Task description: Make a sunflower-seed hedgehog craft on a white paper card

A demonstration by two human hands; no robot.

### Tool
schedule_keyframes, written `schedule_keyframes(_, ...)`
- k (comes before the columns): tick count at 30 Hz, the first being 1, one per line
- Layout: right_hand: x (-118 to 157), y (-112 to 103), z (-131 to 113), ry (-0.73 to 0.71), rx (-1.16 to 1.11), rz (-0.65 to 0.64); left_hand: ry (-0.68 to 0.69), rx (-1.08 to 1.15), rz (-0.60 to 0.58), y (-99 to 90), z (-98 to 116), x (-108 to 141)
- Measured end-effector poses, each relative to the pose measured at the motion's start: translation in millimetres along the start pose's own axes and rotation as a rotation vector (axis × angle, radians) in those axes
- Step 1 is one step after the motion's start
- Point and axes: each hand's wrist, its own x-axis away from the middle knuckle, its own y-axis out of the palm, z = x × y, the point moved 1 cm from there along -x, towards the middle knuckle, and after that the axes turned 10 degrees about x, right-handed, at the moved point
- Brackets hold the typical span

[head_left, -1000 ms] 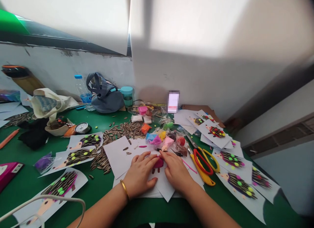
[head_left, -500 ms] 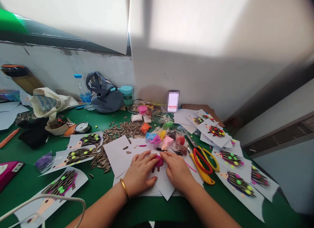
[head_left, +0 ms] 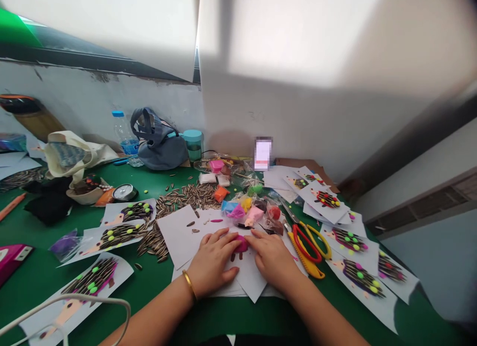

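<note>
A magenta clay piece (head_left: pixel 241 243) lies on white paper (head_left: pixel 253 282), with small brown clay pieces just below it. My left hand (head_left: pixel 214 259), with a gold bangle at the wrist, rests on the paper, fingers spread and fingertips touching the clay's left side. From the right, my right hand (head_left: pixel 274 256) reaches the clay's right edge with its fingertips, fingers extended. Neither hand is wrapped round anything. A thin magenta strip (head_left: pixel 216 220) and a few seeds lie on the sheet above my left hand.
Sunflower seeds (head_left: pixel 190 197) are heaped behind left. Bagged coloured clay (head_left: pixel 246 209) sits behind the hands. Red-handled scissors (head_left: pixel 306 244) and a yellow cutter (head_left: pixel 307 261) lie at right. Hedgehog pictures (head_left: pixel 357 276) flank both sides. A white cable (head_left: pixel 93 300) crosses lower left.
My right hand has shifted slightly to the right, uncovering a little more of the magenta clay's right side. My left hand stays in nearly the same place.
</note>
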Motion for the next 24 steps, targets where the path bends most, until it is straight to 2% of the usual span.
schedule_keyframes(6,7.0,-5.6,2.6,0.005,0.012,0.074,0.025,0.029,0.008,-0.5,-3.2,0.2)
schedule_keyframes(12,14.4,7.3,2.0,-0.02,-0.009,0.048,0.025,0.047,-0.006,-1.6,-3.3,0.4)
schedule_keyframes(21,14.3,12.8,7.3,-0.071,-0.066,0.233,0.014,0.09,0.025,-2.2,-5.0,-0.3)
schedule_keyframes(24,14.4,15.1,6.4,-0.095,-0.064,0.227,0.014,0.099,0.039,-2.1,-5.3,-0.3)
